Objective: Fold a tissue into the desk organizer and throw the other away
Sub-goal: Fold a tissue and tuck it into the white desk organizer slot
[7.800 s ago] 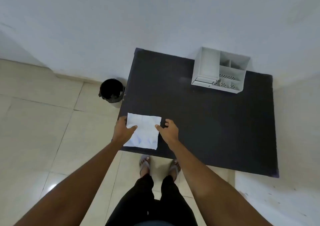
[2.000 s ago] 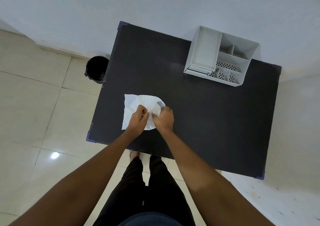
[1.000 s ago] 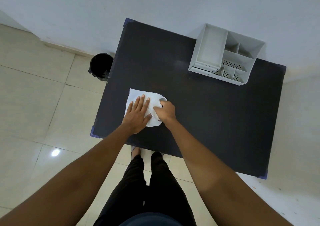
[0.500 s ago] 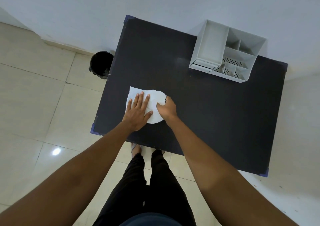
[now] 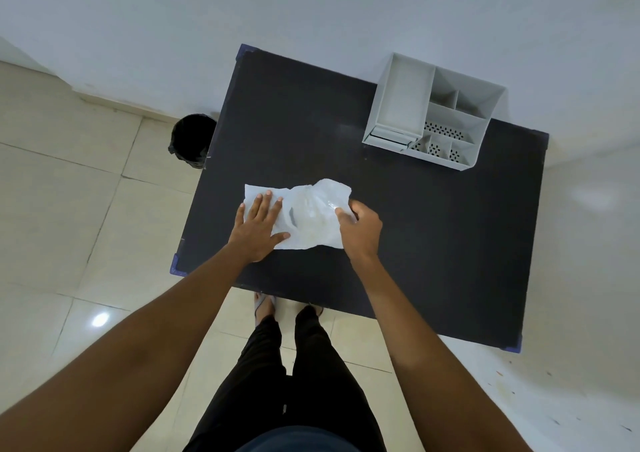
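Note:
A white tissue [image 5: 308,214] lies crumpled and spread on the near left part of the black table [image 5: 433,244]. My left hand [image 5: 258,228] rests flat, fingers spread, on the tissue's left part. My right hand [image 5: 360,226] pinches the tissue's right edge, where the sheet is lifted and looks like a second layer peeling off. The white desk organizer [image 5: 433,112], with several compartments, stands at the table's far right against the wall. A black waste bin [image 5: 190,143] stands on the floor by the table's far left edge.
The white wall runs behind the table. Beige floor tiles surround the table. My legs and feet show below the table's near edge.
My right hand has drawn the tissue's right part out to the right, so the sheet is wider. My left hand stays pressed flat on the left part.

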